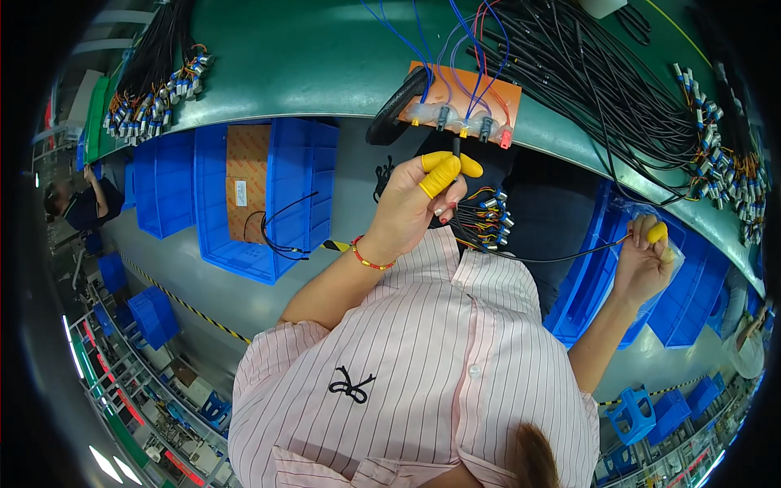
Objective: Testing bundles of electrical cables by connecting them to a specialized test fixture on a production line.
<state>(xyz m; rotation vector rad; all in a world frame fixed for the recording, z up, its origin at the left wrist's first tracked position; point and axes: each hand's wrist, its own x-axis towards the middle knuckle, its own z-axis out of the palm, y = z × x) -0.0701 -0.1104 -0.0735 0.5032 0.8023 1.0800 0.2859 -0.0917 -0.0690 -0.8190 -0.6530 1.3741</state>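
Left hand [423,193] pinches plug [456,148] by board [465,85] | right hand [645,262] pinches cable end [616,242] | seemingly plugging in | next: straight alignment

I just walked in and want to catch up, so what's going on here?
The person's left hand, wearing yellow finger covers, holds a black plug close to the near edge of an orange board; whether it touches the yellow connector there is unclear. The right hand, out to the side, pinches one end of a black cable that seems to run from the left hand. More black cables lie on the green bench.
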